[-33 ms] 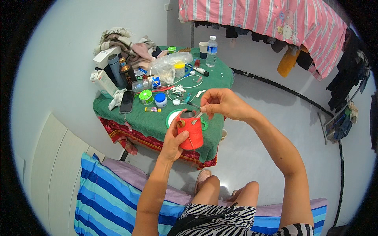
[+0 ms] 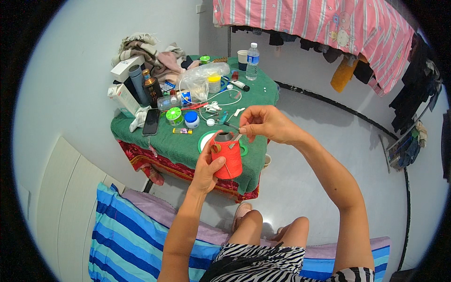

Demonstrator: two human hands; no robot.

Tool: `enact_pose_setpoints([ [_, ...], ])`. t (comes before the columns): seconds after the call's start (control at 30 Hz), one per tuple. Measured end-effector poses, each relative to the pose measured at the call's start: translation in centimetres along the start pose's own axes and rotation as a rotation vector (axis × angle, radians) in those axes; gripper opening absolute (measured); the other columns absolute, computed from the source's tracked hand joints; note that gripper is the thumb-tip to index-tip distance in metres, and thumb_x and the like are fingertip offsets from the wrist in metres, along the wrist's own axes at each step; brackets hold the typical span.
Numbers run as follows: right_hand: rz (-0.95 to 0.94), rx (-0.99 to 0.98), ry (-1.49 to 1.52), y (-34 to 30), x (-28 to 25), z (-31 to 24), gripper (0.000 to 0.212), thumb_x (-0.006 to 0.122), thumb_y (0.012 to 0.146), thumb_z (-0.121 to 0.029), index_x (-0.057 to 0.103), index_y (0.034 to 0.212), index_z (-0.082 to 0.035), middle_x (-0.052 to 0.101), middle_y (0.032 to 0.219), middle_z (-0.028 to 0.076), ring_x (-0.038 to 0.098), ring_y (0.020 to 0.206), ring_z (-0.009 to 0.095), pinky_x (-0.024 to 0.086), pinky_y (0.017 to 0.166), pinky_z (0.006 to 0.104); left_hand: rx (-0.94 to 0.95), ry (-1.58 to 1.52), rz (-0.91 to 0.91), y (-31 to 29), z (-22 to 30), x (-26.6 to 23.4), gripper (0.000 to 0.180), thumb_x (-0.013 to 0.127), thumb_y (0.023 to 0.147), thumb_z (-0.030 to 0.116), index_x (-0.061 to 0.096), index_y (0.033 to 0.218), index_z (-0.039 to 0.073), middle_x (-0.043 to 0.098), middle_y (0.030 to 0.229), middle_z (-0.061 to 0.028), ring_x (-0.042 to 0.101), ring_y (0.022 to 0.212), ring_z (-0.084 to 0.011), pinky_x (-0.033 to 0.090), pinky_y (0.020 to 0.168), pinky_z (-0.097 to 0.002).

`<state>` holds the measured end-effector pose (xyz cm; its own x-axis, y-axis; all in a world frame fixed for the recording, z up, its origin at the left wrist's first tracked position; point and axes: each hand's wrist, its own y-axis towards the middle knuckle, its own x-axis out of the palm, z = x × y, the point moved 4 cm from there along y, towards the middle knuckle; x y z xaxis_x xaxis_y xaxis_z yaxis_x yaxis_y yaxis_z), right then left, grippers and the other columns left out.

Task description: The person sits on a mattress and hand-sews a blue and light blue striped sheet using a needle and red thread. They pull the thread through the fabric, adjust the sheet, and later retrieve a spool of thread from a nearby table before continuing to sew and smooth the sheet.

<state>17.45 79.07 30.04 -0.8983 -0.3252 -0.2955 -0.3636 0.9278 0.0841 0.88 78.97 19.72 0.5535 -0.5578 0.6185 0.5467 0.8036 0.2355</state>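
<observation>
My left hand (image 2: 205,171) is wrapped around a spool of red thread (image 2: 230,160), held upright above the table's near edge. Its dark grey core (image 2: 224,136) sticks out at the top. A round gold-coloured piece (image 2: 216,148) shows against the spool's left side, beside my fingers. My right hand (image 2: 268,125) is closed in a pinch just above and right of the spool. Below its fingertips a thin pale strip (image 2: 237,138) slants down to the spool's upper side; its kind is unclear. A slim dark stick (image 2: 231,125) shows just left of those fingertips.
The green-covered table (image 2: 162,148) bears a phone (image 2: 151,122), a blue-lidded jar (image 2: 191,119), a green-lidded tub (image 2: 174,115), a white cable (image 2: 240,96) and a water bottle (image 2: 252,62). A white and green roll (image 2: 206,140) lies behind the spool. Striped bedding (image 2: 127,235) lies beneath me.
</observation>
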Motion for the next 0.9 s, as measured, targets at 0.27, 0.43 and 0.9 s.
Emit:
enact_pose_setpoints([
  [0.27, 0.047, -0.098, 0.092, -0.1, -0.7, -0.5, 0.013, 0.064, 0.081, -0.009, 0.056, 0.086, -0.001, 0.057, 0.074, 0.002, 0.055, 0.063, 0.009, 0.046, 0.057, 0.0222, 0.042, 0.051, -0.024, 0.0, 0.6, 0.7, 0.076, 0.067, 0.073, 0.003, 0.025, 0.136, 0.006, 0.042, 0.129, -0.0083, 0.045, 0.115, -0.0191, 0.037, 0.098, -0.0356],
  [0.43, 0.031, -0.118, 0.065, -0.8, -0.3, -1.3, 0.011, 0.063, 0.082, -0.008, 0.056, 0.085, 0.0, 0.057, 0.073, 0.002, 0.055, 0.063, 0.009, 0.047, 0.056, 0.022, 0.077, 0.097, -0.006, -0.1, 0.9, 0.8, 0.077, 0.068, 0.072, 0.001, 0.024, 0.136, 0.005, 0.04, 0.132, -0.0089, 0.043, 0.117, -0.0194, 0.036, 0.1, -0.0353],
  [0.9, 0.199, 0.081, 0.281, 0.0, 1.5, 2.1, 0.018, 0.065, 0.081, -0.017, 0.056, 0.087, -0.003, 0.058, 0.073, 0.002, 0.053, 0.061, 0.008, 0.045, 0.055, 0.0226, 0.385, 0.699, 0.04, 0.0, 1.6, 1.7, 0.083, 0.065, 0.066, -0.005, 0.022, 0.136, 0.007, 0.037, 0.131, -0.0133, 0.044, 0.116, -0.0219, 0.04, 0.094, -0.0339],
])
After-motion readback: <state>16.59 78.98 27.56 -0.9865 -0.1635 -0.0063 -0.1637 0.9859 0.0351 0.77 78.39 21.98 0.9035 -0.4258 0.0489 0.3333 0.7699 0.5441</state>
